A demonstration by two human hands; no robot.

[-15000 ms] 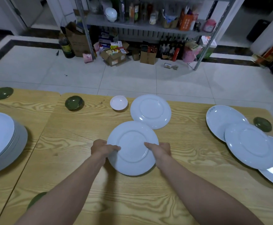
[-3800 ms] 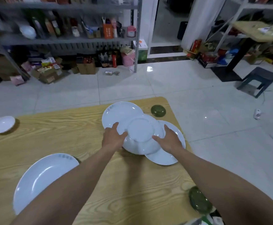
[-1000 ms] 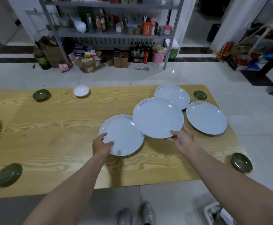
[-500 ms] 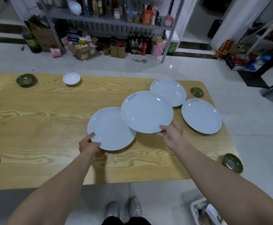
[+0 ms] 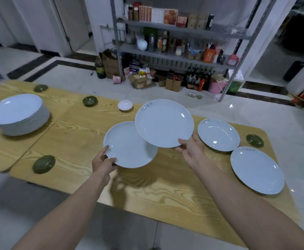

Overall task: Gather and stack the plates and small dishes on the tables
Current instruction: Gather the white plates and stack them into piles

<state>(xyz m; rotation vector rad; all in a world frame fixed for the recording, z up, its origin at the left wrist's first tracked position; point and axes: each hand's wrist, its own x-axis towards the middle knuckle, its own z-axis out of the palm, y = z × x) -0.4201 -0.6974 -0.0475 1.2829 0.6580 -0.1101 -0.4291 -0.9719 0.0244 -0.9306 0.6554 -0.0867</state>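
My left hand [image 5: 103, 162] grips the near-left rim of a white plate [image 5: 127, 147] lifted above the wooden table [image 5: 165, 186]. My right hand [image 5: 191, 147] holds the near rim of a second white plate [image 5: 163, 122], raised higher and overlapping the first one's far-right edge. Two more white plates lie on the table to the right, one further back [image 5: 219, 134] and one nearer [image 5: 256, 169]. A tall stack of white plates [image 5: 17, 114] stands on the left table. A small white dish [image 5: 125, 105] sits at the far edge.
Small dark green dishes lie scattered: one near-left [image 5: 43, 164], two at the far left [image 5: 90, 101] [image 5: 41, 88], one at the far right [image 5: 255, 140]. Behind the tables stands a metal shelf rack [image 5: 174, 53] with boxes on the tiled floor.
Both plates have risen off the table and shifted left with my hands. My view turned left, bringing the plate stack on the left table into sight.
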